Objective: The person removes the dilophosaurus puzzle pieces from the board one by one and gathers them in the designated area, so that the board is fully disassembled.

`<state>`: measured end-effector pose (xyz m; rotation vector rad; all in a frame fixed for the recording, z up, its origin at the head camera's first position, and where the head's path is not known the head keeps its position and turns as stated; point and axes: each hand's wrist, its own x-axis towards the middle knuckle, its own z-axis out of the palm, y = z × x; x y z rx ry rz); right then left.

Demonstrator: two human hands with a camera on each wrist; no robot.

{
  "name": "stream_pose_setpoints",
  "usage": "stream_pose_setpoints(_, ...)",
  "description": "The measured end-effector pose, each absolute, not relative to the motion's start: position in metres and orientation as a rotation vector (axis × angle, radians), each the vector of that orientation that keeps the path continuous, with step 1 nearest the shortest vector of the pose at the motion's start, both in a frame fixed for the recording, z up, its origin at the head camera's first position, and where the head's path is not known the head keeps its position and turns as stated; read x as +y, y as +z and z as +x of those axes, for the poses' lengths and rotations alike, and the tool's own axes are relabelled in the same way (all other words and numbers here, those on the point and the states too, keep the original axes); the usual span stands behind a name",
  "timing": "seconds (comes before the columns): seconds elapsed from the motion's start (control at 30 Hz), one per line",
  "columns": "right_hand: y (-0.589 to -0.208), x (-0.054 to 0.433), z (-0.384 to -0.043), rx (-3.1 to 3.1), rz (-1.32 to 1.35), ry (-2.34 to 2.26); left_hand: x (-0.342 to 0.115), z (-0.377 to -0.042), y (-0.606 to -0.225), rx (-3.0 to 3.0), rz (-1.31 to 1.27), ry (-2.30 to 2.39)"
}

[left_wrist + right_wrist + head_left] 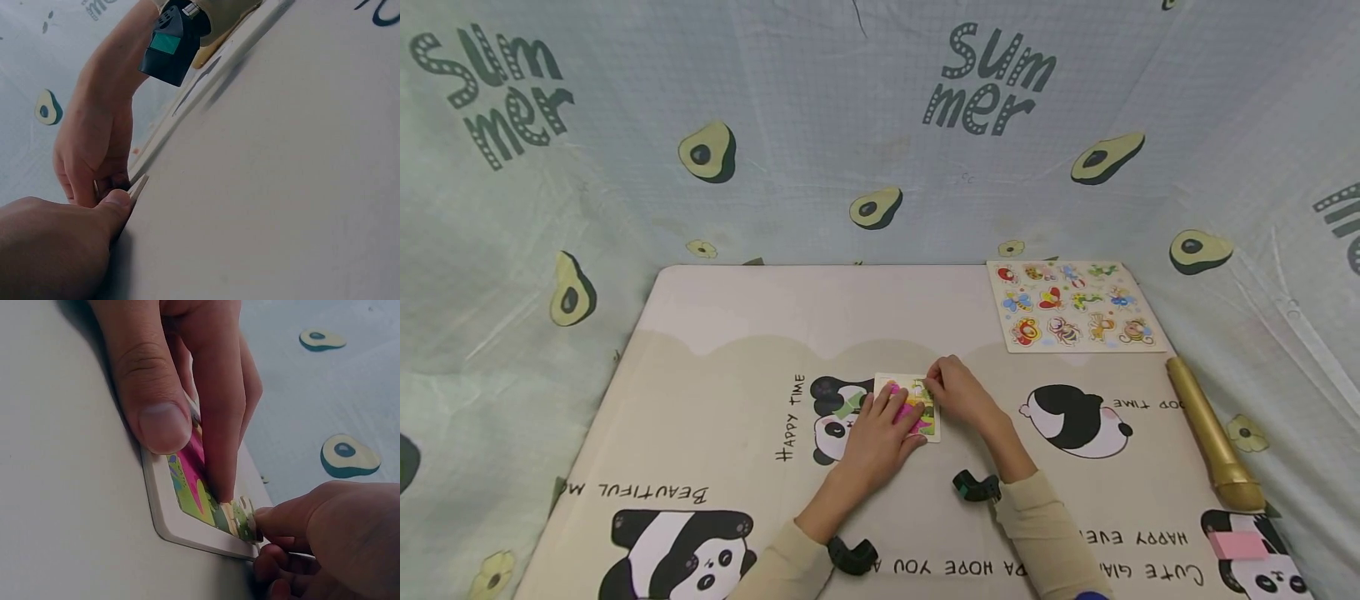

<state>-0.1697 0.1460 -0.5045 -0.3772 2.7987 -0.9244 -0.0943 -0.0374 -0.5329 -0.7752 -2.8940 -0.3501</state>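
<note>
A small jigsaw board point(934, 429) with a white frame and a pink and green picture lies on the mat. My left hand point(883, 433) is spread over it, fingers extended across the picture; in the right wrist view its thumb point(164, 428) rests on the frame. At the board's far right corner my right hand point(962, 392) pinches a green puzzle piece point(245, 515) between thumb and fingers. One left fingertip touches the picture right beside that piece. In the left wrist view the board's thin edge point(139, 187) shows past the left thumb.
An insect puzzle board point(1082, 308) lies at the back right. A gold microphone-shaped stick point(1213, 437) lies along the right edge, with a pink block point(1238, 546) nearer me. Panda prints cover the mat point(722, 433); an avocado-patterned curtain point(790, 167) hangs around it.
</note>
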Motion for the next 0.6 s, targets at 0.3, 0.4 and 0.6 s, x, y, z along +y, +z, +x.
stream_pose_setpoints(0.3, -0.5045, 0.1437, -0.1676, 2.798, -0.29, -1.03, -0.0368, -0.0931, -0.5325, -2.906, -0.771, -0.32)
stream_pose_setpoints(0.4, -0.5067, 0.1437, -0.1677, 2.785, -0.272, -1.082, -0.0367, -0.0927, -0.5319, -2.908, -0.773, -0.328)
stream_pose_setpoints(0.6, -0.5091, 0.1463, -0.1667, 2.772, -0.332, -1.118, -0.0367, -0.0918, -0.5317, -2.915, -0.762, -0.341)
